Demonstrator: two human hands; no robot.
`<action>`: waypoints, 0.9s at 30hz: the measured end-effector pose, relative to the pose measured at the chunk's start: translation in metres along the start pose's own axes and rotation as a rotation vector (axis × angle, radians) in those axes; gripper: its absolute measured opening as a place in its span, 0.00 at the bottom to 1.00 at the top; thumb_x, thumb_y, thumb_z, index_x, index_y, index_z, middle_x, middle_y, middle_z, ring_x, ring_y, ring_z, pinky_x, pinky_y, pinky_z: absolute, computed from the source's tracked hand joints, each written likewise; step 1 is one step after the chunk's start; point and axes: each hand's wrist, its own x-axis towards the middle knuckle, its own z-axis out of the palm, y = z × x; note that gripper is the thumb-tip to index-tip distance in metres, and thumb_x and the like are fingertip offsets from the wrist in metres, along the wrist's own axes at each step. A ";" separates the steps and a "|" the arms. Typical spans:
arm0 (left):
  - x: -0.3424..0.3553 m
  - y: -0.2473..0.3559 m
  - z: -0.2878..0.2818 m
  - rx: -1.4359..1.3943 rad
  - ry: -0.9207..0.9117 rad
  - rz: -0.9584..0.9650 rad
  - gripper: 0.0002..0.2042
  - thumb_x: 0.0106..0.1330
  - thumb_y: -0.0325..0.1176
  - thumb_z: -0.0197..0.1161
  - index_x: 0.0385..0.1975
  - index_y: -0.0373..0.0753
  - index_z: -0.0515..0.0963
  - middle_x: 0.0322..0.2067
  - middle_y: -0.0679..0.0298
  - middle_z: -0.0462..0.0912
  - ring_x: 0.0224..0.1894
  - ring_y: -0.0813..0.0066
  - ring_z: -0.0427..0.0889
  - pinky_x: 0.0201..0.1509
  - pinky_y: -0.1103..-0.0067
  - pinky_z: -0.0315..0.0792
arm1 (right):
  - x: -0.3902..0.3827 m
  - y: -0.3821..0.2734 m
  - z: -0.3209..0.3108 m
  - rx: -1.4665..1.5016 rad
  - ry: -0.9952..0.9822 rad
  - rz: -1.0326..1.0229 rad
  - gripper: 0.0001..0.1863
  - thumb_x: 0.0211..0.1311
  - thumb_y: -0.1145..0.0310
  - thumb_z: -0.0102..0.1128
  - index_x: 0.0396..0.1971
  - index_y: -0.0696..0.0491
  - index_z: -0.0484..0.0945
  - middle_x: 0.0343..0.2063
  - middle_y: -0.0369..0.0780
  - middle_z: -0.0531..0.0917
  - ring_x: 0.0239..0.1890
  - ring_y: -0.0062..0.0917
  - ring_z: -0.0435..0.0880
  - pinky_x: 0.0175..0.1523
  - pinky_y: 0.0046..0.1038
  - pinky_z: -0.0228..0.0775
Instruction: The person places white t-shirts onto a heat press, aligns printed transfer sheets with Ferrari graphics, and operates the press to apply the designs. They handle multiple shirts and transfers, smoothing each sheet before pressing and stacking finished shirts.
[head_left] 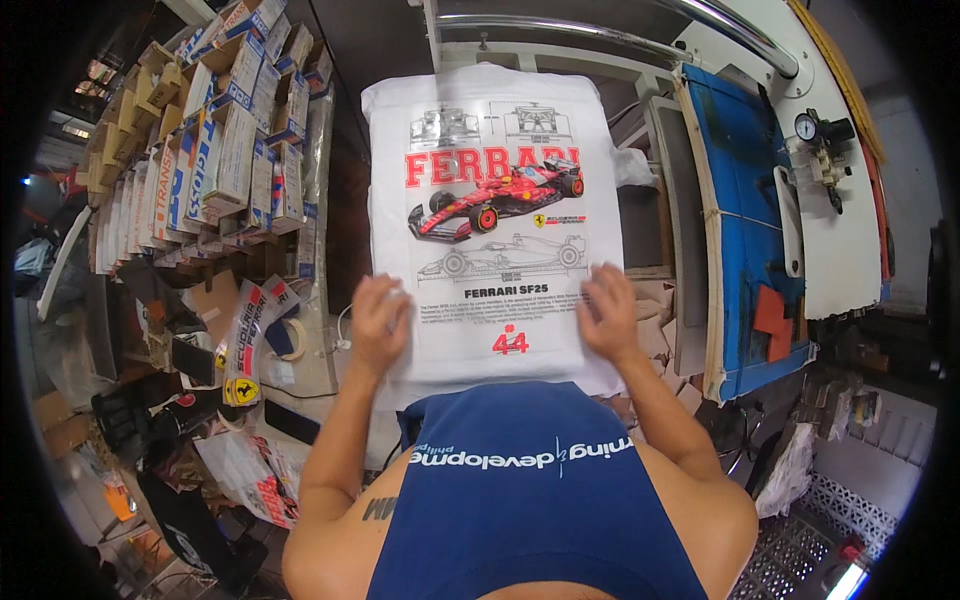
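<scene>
A white T-shirt [480,360] lies spread flat in front of me, printed with a red racing car, line drawings of cars and rows of text. A transparent film seems to lie over the print. My left hand [380,320] rests on the shirt's left side near the lower part of the print, fingers stretched forward. Across from it, my right hand [607,312] lies on the right side at about the same height, its fingers also extended and apart. Neither hand appears to hold anything; the thumbs point inward over the cloth.
Stacked long cardboard boxes [215,150] fill the left side. Below them are a tape roll [292,340], printed strips [245,345] and a dark phone [291,422]. On the right stand a blue panel [740,220] and a pressure gauge [806,126]. A metal bar [560,25] crosses the far side.
</scene>
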 end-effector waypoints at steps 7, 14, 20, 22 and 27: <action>-0.028 0.033 0.006 0.021 -0.141 -0.066 0.18 0.55 0.31 0.74 0.47 0.41 0.85 0.57 0.58 0.81 0.68 0.51 0.71 0.75 0.50 0.56 | -0.021 -0.034 -0.004 -0.068 -0.101 0.058 0.27 0.53 0.58 0.73 0.51 0.55 0.82 0.58 0.48 0.79 0.66 0.49 0.71 0.72 0.54 0.57; -0.031 0.028 0.008 0.028 -0.129 -0.040 0.19 0.55 0.31 0.74 0.49 0.41 0.85 0.58 0.59 0.81 0.69 0.52 0.70 0.75 0.50 0.55 | -0.022 -0.032 -0.004 -0.069 -0.081 0.037 0.25 0.53 0.58 0.74 0.49 0.55 0.83 0.58 0.47 0.79 0.66 0.48 0.71 0.72 0.52 0.57; -0.022 0.037 0.002 0.062 -0.123 -0.059 0.14 0.55 0.31 0.73 0.42 0.42 0.85 0.52 0.60 0.83 0.64 0.53 0.73 0.71 0.53 0.60 | -0.022 -0.029 -0.003 -0.038 -0.044 0.049 0.21 0.53 0.60 0.74 0.45 0.54 0.83 0.56 0.46 0.79 0.63 0.46 0.74 0.68 0.51 0.61; -0.011 0.027 0.003 0.050 -0.136 -0.060 0.11 0.55 0.31 0.72 0.38 0.41 0.84 0.49 0.60 0.83 0.59 0.54 0.76 0.67 0.55 0.63 | -0.011 -0.017 -0.001 0.040 0.037 0.006 0.18 0.53 0.62 0.73 0.42 0.54 0.83 0.55 0.46 0.79 0.60 0.45 0.75 0.65 0.52 0.63; 0.072 -0.061 0.022 -0.277 0.201 -0.299 0.07 0.68 0.31 0.64 0.40 0.35 0.82 0.38 0.60 0.83 0.47 0.64 0.81 0.55 0.72 0.72 | 0.079 0.072 0.018 0.165 0.278 0.518 0.18 0.61 0.55 0.69 0.42 0.53 0.85 0.48 0.48 0.83 0.50 0.38 0.82 0.56 0.39 0.73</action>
